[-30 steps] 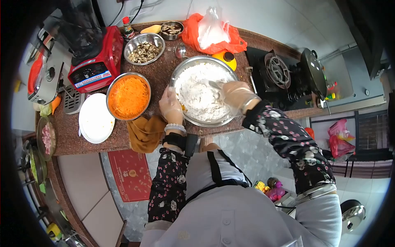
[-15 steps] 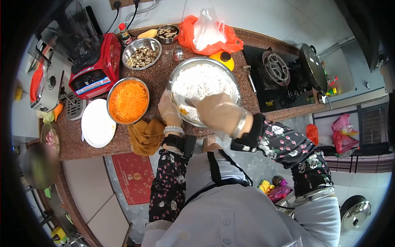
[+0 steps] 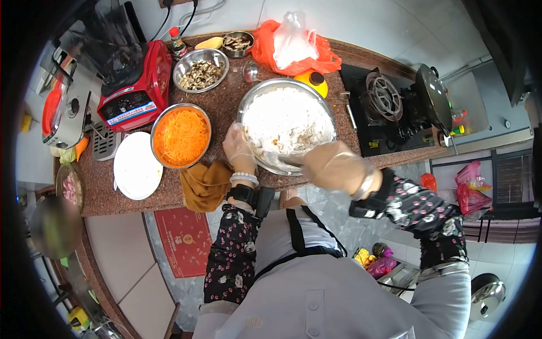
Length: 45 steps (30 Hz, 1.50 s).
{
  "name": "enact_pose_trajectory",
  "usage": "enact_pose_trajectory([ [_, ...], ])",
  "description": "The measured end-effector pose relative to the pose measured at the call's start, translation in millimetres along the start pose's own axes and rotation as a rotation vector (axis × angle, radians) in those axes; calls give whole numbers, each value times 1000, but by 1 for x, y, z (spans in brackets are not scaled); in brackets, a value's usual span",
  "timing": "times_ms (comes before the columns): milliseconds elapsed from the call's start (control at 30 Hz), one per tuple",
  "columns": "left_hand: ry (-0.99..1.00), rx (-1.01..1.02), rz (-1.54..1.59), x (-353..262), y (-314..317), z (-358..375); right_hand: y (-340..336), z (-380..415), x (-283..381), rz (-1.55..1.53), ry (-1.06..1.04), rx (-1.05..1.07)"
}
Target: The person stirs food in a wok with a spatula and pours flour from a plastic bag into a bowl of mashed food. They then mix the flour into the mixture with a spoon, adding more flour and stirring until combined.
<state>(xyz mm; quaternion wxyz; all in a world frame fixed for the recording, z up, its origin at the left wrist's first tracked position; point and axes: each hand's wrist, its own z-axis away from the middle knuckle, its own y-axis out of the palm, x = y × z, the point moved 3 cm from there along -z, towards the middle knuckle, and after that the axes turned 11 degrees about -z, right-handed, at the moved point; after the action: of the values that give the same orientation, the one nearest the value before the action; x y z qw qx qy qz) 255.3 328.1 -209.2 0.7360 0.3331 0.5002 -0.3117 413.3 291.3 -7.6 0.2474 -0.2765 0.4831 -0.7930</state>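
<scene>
A large steel mixing bowl (image 3: 328,120) stands near the counter's front edge. It holds a white, floury mixture (image 3: 285,116) with darker bits and a few orange specks toward the near side. My left hand (image 3: 240,148), in a clear glove, is closed on the bowl's left rim. Gloved as well, my right hand (image 3: 337,166) is wrapped round a metal stirring utensil (image 3: 287,159) at the bowl's near right side. The utensil's end is blurred and sunk in the mixture, so its exact kind cannot be made out.
To the left are a bowl of shredded carrot (image 3: 180,137), a white plate (image 3: 137,166), a brown cloth (image 3: 206,186) and a red blender (image 3: 135,90). Behind stand a bowl of chopped mushrooms (image 3: 200,75) and a red plastic bag (image 3: 265,48). A gas stove (image 3: 389,127) is at right.
My right hand has swept right with the utensil, from over the bowl to its near right edge. More darker mixture shows in the bowl's front part. My left hand stays on the rim.
</scene>
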Motion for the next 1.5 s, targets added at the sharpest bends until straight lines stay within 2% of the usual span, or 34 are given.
enact_pose_trajectory([
  [33, 11, -8, 13, 2, -1, 0, 8, -12, 9, -27, 146, 93],
  [133, 14, -14, 35, 1, 2, -2, 31, -34, 13, -47, 166, -5],
  [200, -23, -1, 19, -2, 1, 0, 33, -42, 7, 35, 175, 59],
  [300, -47, 30, 196, -4, 6, 3, 39, -55, -13, 124, 172, 76],
  [367, -22, 38, 124, 4, 5, -1, 38, -58, -27, 180, 161, 92],
  [500, -33, -35, -216, -6, 3, 0, 31, -52, -56, 170, 190, -126],
  [567, 20, -29, -289, -15, 2, 5, 21, -47, -68, 362, 169, -29],
  [633, 44, -10, -279, -13, 0, 7, -12, -33, -50, 238, 124, 0],
  [733, 71, 16, -178, -16, 2, 9, -31, -35, -24, 298, 20, 262],
  [800, 88, 30, -186, -4, 0, 2, -21, -57, -16, 266, -17, 194],
  [867, 56, 41, -162, 2, -1, -1, -31, -73, 10, 384, -12, 250],
  [900, 17, 45, -136, 2, 0, -1, -36, -84, 20, 715, -223, 268],
  [933, -23, 51, -114, 3, 0, 0, -14, -98, -1, 850, -484, -245],
  [967, 13, 33, -144, 1, -1, 1, -20, -110, -6, 936, -678, -648],
  [1033, 85, 3, -198, -5, -1, 2, -13, -174, -27, 1017, -587, -404],
  [1067, 116, 33, -177, 1, -1, -1, -43, -184, -10, 829, -514, -82],
  [1100, 84, 13, -215, -4, 0, 1, -53, -196, -6, 1008, -407, 143],
  [1200, -3, -50, -301, -20, 1, 7, -67, -210, -34, 909, -396, 212],
  [1300, -4, -87, -358, -21, -1, 10, -74, -196, -82, 644, -220, 238],
  [1367, 39, -70, -271, -8, -1, 3, -76, -178, -113, 474, -84, 243],
  [1500, 31, -92, -300, -6, -1, 3, -61, -136, -158, 317, 132, 235],
])
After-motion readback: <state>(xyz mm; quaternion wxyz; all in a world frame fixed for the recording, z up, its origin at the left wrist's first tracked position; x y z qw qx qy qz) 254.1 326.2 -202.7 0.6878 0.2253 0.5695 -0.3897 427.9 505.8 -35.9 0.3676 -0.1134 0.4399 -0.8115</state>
